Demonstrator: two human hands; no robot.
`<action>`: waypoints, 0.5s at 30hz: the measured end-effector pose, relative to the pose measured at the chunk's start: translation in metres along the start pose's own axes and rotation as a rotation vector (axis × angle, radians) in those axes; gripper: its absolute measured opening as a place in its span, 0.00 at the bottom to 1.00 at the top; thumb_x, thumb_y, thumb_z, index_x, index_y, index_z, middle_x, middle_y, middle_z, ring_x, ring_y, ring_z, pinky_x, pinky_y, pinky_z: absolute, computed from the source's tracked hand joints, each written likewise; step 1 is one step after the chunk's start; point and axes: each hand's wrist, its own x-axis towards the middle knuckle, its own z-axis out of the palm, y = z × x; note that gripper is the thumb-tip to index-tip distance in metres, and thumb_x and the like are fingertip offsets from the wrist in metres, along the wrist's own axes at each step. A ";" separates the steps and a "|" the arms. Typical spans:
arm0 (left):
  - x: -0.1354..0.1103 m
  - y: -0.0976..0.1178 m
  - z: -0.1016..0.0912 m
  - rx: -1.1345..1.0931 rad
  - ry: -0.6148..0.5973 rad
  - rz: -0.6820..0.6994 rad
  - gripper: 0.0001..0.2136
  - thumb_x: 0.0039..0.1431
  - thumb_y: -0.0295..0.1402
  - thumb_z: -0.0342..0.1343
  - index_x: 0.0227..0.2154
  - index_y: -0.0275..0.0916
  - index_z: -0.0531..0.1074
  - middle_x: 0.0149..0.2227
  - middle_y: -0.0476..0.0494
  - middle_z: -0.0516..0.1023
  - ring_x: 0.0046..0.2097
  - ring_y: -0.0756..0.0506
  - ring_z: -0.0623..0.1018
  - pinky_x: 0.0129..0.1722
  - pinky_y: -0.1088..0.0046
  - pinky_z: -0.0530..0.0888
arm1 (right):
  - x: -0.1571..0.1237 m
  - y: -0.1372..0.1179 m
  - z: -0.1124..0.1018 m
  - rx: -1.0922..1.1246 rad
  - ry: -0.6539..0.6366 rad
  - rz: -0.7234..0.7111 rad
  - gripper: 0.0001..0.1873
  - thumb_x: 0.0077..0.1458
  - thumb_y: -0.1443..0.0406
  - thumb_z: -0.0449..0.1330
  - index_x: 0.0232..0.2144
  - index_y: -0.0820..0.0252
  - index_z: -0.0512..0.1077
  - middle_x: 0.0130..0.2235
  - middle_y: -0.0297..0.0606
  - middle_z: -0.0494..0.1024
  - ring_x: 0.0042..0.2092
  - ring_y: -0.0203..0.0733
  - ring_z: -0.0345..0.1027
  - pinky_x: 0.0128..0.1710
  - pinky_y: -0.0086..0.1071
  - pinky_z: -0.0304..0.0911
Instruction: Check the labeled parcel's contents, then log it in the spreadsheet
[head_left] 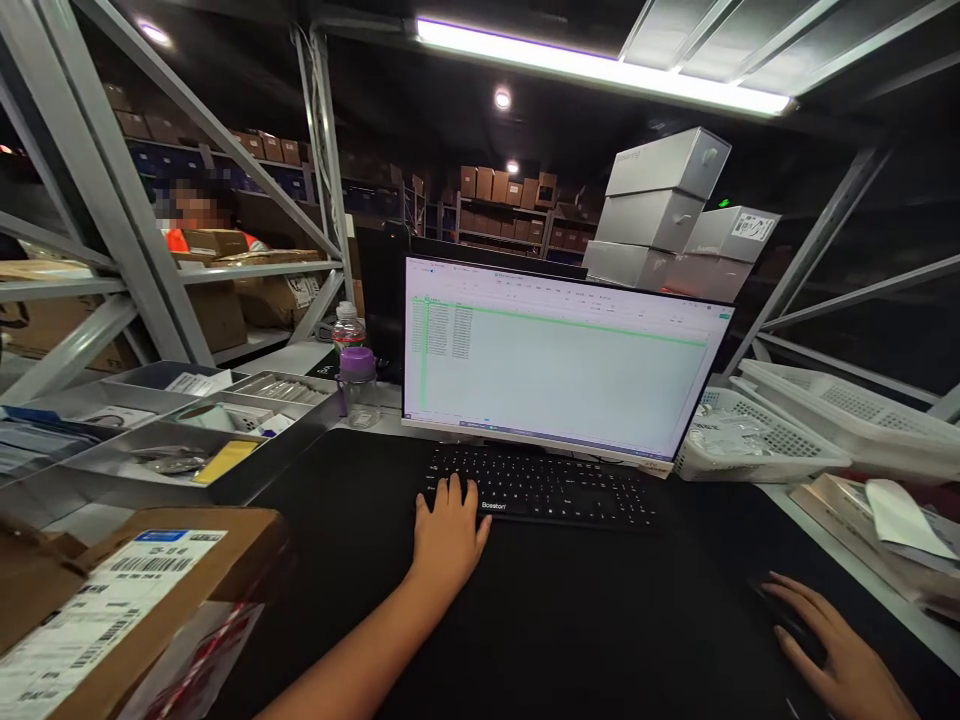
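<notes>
My left hand (448, 530) rests with spread fingers on the left end of a black keyboard (570, 490), fingertips touching the lower rows of keys. At the right, my right hand (832, 640) is curved round a black computer mouse (793, 622) on the dark desk mat (600, 610). Behind the keyboard stands a monitor (570, 370) with a spreadsheet on its screen. A few columns of text fill the sheet's left side, and one row and one column are marked green.
An opened cardboard box (247, 530) with a shipping label lies at the front left, below a divided tray (300, 415). A purple-lidded bottle (358, 380) stands by the monitor. White baskets (780, 450) are at the right. Behind a rack, a person (199, 220) is partly visible.
</notes>
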 end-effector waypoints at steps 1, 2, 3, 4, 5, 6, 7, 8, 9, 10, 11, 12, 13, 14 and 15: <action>0.000 0.000 0.001 -0.004 0.004 0.000 0.28 0.70 0.41 0.44 0.69 0.35 0.63 0.71 0.25 0.63 0.71 0.28 0.64 0.65 0.36 0.64 | 0.000 0.001 0.000 0.002 -0.003 0.000 0.26 0.57 0.43 0.55 0.51 0.44 0.78 0.58 0.40 0.78 0.44 0.52 0.78 0.39 0.42 0.76; 0.000 0.000 0.001 -0.008 0.006 0.001 0.28 0.70 0.41 0.44 0.69 0.34 0.63 0.71 0.25 0.63 0.71 0.28 0.63 0.65 0.35 0.64 | 0.000 0.002 0.001 0.008 -0.005 0.002 0.26 0.57 0.43 0.55 0.51 0.44 0.78 0.58 0.40 0.78 0.44 0.51 0.79 0.38 0.42 0.76; 0.000 0.000 0.002 -0.012 0.005 0.001 0.29 0.70 0.41 0.44 0.69 0.34 0.63 0.71 0.24 0.63 0.71 0.27 0.63 0.65 0.35 0.64 | 0.000 0.005 0.002 0.015 -0.010 0.005 0.27 0.57 0.43 0.55 0.52 0.44 0.77 0.59 0.40 0.77 0.43 0.50 0.79 0.37 0.41 0.75; 0.000 0.000 0.002 -0.013 0.004 0.003 0.29 0.70 0.41 0.44 0.69 0.34 0.63 0.71 0.24 0.63 0.71 0.27 0.63 0.66 0.35 0.64 | -0.001 0.007 0.003 0.023 -0.021 0.009 0.27 0.57 0.43 0.56 0.52 0.44 0.77 0.60 0.40 0.77 0.42 0.49 0.79 0.35 0.40 0.75; -0.001 0.000 0.002 -0.012 0.004 0.005 0.29 0.70 0.41 0.44 0.69 0.34 0.62 0.71 0.24 0.62 0.71 0.27 0.63 0.66 0.35 0.64 | -0.001 0.010 0.004 0.032 -0.033 0.013 0.27 0.57 0.43 0.56 0.53 0.44 0.77 0.60 0.40 0.76 0.40 0.48 0.79 0.33 0.39 0.75; -0.001 0.000 0.002 -0.007 0.002 0.006 0.29 0.70 0.41 0.44 0.69 0.34 0.62 0.71 0.24 0.62 0.71 0.27 0.63 0.66 0.35 0.64 | -0.002 0.013 0.005 0.041 -0.044 0.016 0.27 0.57 0.43 0.57 0.53 0.44 0.77 0.61 0.40 0.76 0.40 0.48 0.79 0.31 0.38 0.75; -0.001 0.000 0.001 -0.003 0.000 0.006 0.29 0.70 0.41 0.44 0.69 0.34 0.62 0.71 0.24 0.62 0.71 0.27 0.63 0.66 0.35 0.64 | -0.002 0.015 0.007 0.049 -0.051 0.017 0.27 0.57 0.43 0.57 0.53 0.44 0.77 0.61 0.40 0.76 0.40 0.48 0.79 0.31 0.38 0.75; -0.001 0.000 0.001 0.001 -0.004 0.004 0.28 0.71 0.41 0.44 0.69 0.34 0.62 0.71 0.24 0.62 0.71 0.28 0.63 0.66 0.36 0.64 | -0.003 0.018 0.008 0.056 -0.051 0.015 0.27 0.57 0.43 0.57 0.53 0.44 0.77 0.61 0.40 0.76 0.41 0.49 0.79 0.32 0.38 0.75; -0.001 0.000 0.001 0.001 -0.009 0.003 0.28 0.71 0.42 0.44 0.69 0.34 0.62 0.71 0.24 0.62 0.71 0.28 0.63 0.66 0.36 0.64 | -0.003 0.020 0.010 0.061 -0.042 0.009 0.27 0.57 0.44 0.58 0.53 0.45 0.77 0.61 0.40 0.76 0.44 0.50 0.79 0.34 0.38 0.76; -0.001 0.000 0.000 0.000 -0.014 -0.001 0.28 0.70 0.42 0.44 0.69 0.35 0.62 0.71 0.25 0.62 0.71 0.28 0.63 0.66 0.36 0.64 | -0.003 0.021 0.011 0.065 -0.027 0.000 0.26 0.57 0.44 0.58 0.53 0.45 0.77 0.61 0.40 0.76 0.48 0.51 0.79 0.38 0.39 0.77; -0.001 0.000 0.000 -0.004 -0.019 -0.005 0.28 0.70 0.42 0.45 0.69 0.35 0.62 0.71 0.25 0.62 0.71 0.28 0.63 0.66 0.36 0.64 | -0.004 0.023 0.013 0.067 -0.013 -0.010 0.26 0.58 0.44 0.58 0.53 0.45 0.77 0.61 0.40 0.76 0.51 0.53 0.78 0.42 0.41 0.77; -0.001 0.000 0.000 -0.008 -0.022 -0.007 0.28 0.70 0.42 0.45 0.69 0.35 0.62 0.71 0.25 0.62 0.71 0.28 0.63 0.66 0.36 0.63 | -0.004 0.025 0.014 0.069 -0.001 -0.020 0.26 0.58 0.45 0.58 0.53 0.45 0.77 0.61 0.40 0.76 0.54 0.54 0.77 0.46 0.42 0.77; -0.001 0.000 -0.001 -0.010 -0.023 -0.008 0.28 0.70 0.41 0.45 0.69 0.35 0.62 0.71 0.25 0.62 0.71 0.28 0.63 0.66 0.36 0.63 | -0.004 0.026 0.014 0.070 0.003 -0.026 0.25 0.58 0.45 0.58 0.53 0.45 0.78 0.61 0.40 0.76 0.55 0.54 0.76 0.48 0.42 0.77; -0.001 0.000 -0.001 -0.010 -0.025 -0.008 0.28 0.70 0.41 0.45 0.69 0.35 0.62 0.71 0.25 0.62 0.71 0.28 0.63 0.66 0.36 0.63 | -0.004 0.028 0.014 0.072 -0.009 -0.026 0.25 0.58 0.45 0.59 0.53 0.45 0.78 0.61 0.40 0.76 0.54 0.53 0.77 0.48 0.42 0.77; -0.001 0.000 -0.002 -0.009 -0.024 -0.007 0.28 0.70 0.41 0.45 0.69 0.35 0.62 0.71 0.25 0.62 0.71 0.28 0.63 0.66 0.36 0.63 | -0.003 0.029 0.014 0.075 -0.029 -0.018 0.26 0.58 0.45 0.59 0.53 0.45 0.78 0.62 0.39 0.75 0.51 0.52 0.78 0.45 0.41 0.77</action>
